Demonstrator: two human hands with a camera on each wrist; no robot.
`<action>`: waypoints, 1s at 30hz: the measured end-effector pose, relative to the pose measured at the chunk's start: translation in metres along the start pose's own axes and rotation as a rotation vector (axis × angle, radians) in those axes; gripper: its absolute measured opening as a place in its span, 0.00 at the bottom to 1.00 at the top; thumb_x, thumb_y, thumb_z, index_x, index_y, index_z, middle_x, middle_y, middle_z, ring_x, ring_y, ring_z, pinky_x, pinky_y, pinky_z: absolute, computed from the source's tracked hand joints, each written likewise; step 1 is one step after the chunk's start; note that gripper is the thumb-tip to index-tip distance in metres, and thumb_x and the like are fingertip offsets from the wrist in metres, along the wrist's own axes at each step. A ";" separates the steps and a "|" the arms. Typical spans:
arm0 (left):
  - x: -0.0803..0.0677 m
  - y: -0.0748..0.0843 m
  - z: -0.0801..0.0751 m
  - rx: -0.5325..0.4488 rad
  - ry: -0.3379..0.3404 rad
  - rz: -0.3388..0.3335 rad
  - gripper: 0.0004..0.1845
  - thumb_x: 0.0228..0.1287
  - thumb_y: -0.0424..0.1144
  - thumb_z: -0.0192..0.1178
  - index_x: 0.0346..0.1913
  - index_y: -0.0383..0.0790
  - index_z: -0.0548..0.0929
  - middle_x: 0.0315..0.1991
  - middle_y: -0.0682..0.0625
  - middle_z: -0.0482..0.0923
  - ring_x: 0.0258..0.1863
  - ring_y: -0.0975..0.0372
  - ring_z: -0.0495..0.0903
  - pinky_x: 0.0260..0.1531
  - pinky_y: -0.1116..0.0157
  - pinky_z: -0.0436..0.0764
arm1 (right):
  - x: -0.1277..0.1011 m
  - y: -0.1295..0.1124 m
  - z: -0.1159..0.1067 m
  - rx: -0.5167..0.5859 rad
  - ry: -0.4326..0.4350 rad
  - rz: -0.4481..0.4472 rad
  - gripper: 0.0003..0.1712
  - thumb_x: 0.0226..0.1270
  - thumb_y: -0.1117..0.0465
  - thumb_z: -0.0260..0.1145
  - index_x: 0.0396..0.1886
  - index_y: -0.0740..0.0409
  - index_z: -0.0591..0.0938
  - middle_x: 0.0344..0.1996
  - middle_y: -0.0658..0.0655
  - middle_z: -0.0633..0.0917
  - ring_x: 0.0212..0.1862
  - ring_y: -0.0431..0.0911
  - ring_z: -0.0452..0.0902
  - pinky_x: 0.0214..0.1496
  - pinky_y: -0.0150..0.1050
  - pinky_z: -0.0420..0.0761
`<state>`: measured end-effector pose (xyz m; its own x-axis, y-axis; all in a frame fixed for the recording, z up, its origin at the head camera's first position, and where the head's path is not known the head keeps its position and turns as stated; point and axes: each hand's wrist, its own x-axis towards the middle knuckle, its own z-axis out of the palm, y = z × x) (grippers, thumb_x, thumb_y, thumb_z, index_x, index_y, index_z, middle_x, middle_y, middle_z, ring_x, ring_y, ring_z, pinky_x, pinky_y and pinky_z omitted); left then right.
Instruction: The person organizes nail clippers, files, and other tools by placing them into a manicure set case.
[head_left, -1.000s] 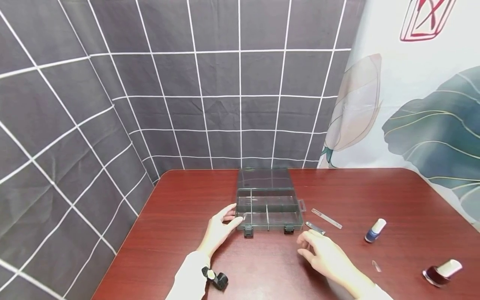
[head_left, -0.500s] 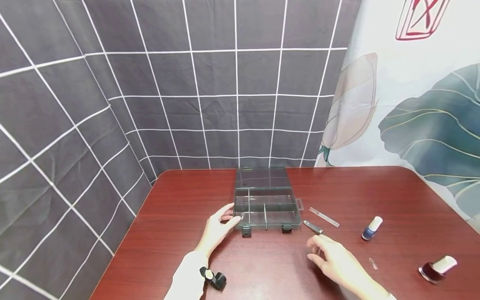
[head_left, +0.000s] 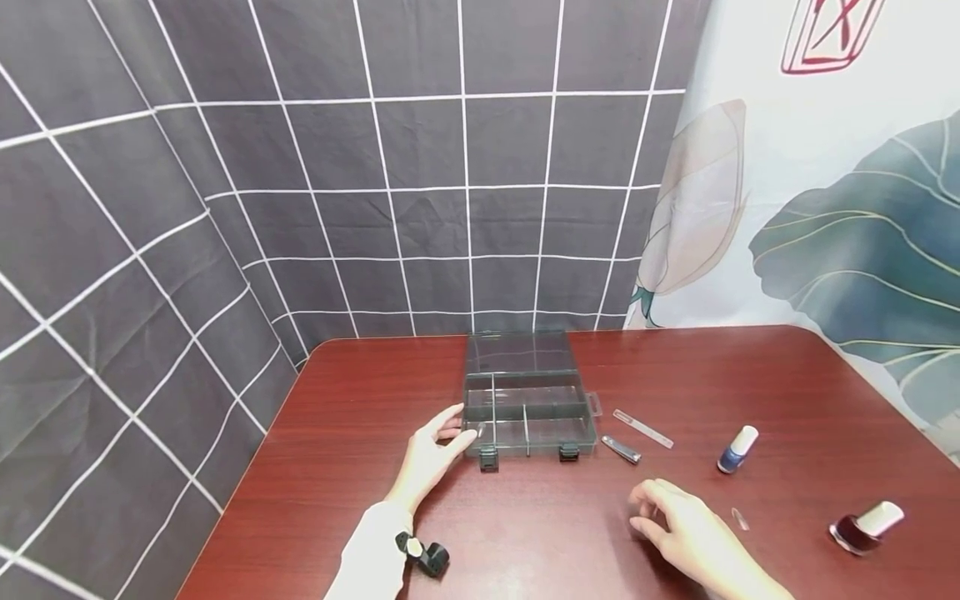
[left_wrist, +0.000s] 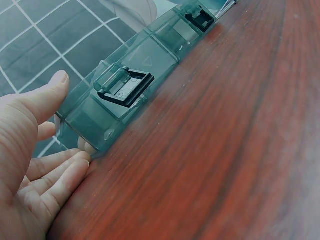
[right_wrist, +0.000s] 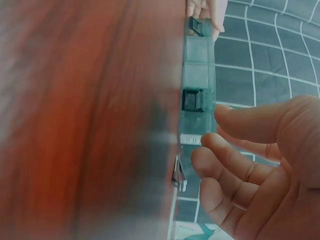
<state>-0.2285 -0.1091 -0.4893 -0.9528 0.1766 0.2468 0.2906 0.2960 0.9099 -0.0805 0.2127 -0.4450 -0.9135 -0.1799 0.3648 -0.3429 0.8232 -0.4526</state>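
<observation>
The desk (head_left: pixel 360 467) fills the lower frame of the head view; only the left wrist view shows the organiser box (head_left: pixel 528 408) with its black latches (left_wrist: pixel 123 88) close up; the left hand (head_left: pixel 433 454) rests open-fingered against its left corner; the right hand (head_left: pixel 686 533), loosely open, hovers lower right, well apart; the compartments look empty, though tinted; nail clippers (head_left: pixel 621 449) lie just beside the box.

A translucent, smoky-grey plastic organizer box (head_left: pixel 529 414) with glossy walls and matt black clasps (left_wrist: pixel 123 88) sits on a smooth, reddish wood-grain table (head_left: pixel 360 467); nearby, shiny metal nail clippers (head_left: pixel 621 449).
</observation>
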 end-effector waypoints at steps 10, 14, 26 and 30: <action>0.000 0.000 0.001 -0.017 -0.004 -0.013 0.30 0.54 0.49 0.67 0.59 0.42 0.76 0.45 0.42 0.80 0.44 0.54 0.80 0.34 0.70 0.79 | -0.011 0.012 -0.013 -0.043 0.055 0.081 0.18 0.43 0.66 0.75 0.27 0.43 0.76 0.22 0.32 0.68 0.24 0.28 0.64 0.24 0.31 0.66; 0.000 -0.001 0.002 -0.016 -0.003 -0.008 0.29 0.54 0.49 0.67 0.59 0.42 0.76 0.45 0.41 0.80 0.44 0.55 0.80 0.34 0.70 0.79 | -0.015 0.016 -0.021 -0.031 0.022 0.140 0.16 0.45 0.67 0.74 0.28 0.45 0.76 0.21 0.34 0.69 0.24 0.29 0.64 0.25 0.31 0.67; -0.011 0.034 -0.003 -0.035 -0.016 -0.022 0.26 0.57 0.37 0.66 0.59 0.35 0.75 0.46 0.34 0.78 0.45 0.49 0.79 0.32 0.70 0.79 | -0.031 0.034 -0.038 -0.062 0.002 0.244 0.15 0.47 0.66 0.73 0.29 0.48 0.77 0.20 0.37 0.70 0.24 0.30 0.64 0.25 0.32 0.67; -0.004 0.017 -0.001 -0.037 -0.015 -0.021 0.27 0.56 0.38 0.66 0.60 0.36 0.74 0.49 0.36 0.77 0.46 0.49 0.78 0.32 0.69 0.80 | -0.035 0.041 -0.043 -0.103 0.039 0.251 0.15 0.45 0.67 0.74 0.29 0.50 0.77 0.20 0.37 0.70 0.22 0.30 0.63 0.24 0.32 0.66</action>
<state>-0.2196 -0.1055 -0.4746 -0.9571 0.1849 0.2229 0.2670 0.2647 0.9266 -0.0528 0.2764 -0.4412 -0.9574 0.0555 0.2835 -0.0811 0.8902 -0.4482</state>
